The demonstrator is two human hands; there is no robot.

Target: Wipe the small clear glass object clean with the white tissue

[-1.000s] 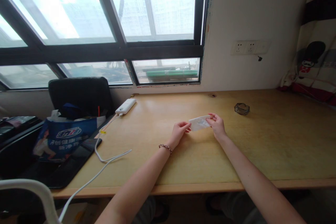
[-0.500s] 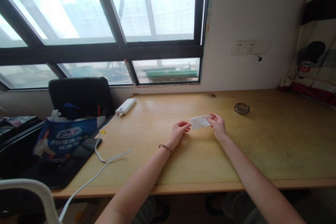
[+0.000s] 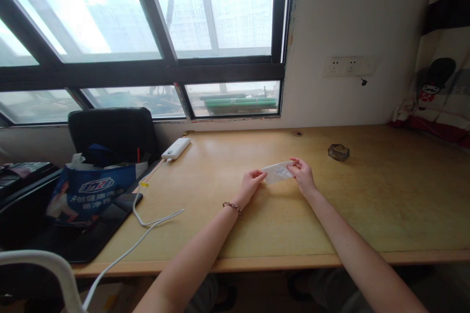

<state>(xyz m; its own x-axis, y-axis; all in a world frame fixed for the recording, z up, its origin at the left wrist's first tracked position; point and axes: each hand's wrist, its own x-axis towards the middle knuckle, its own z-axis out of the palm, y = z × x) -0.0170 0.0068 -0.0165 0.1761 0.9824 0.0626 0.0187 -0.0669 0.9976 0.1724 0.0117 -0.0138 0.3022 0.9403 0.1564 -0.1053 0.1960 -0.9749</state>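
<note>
A small flat white packet (image 3: pixel 277 172), perhaps folded tissue or a sachet, is held just above the wooden desk (image 3: pixel 227 234). It tilts slightly, its right end higher. My left hand (image 3: pixel 251 186) pinches its left end between thumb and fingers. At the other end, the thumb and fingers of my right hand (image 3: pixel 303 175) are closed on it. Faint bluish marks show on its face near the right thumb. A beaded bracelet (image 3: pixel 232 207) circles my left wrist.
A dark metal bracelet-like ring (image 3: pixel 338 152) lies right of my hands. On the left, a white power bank (image 3: pixel 176 148) trails a white cable (image 3: pixel 154 223) over the desk edge. A black tablet-like slab (image 3: pixel 99 230) overlaps the edge, near a blue bag (image 3: pixel 91 190) on a black chair (image 3: pixel 113 132).
My left hand has closed on the packet's left end, which it was only near or touching before. My right hand and the packet have shifted slightly left.
</note>
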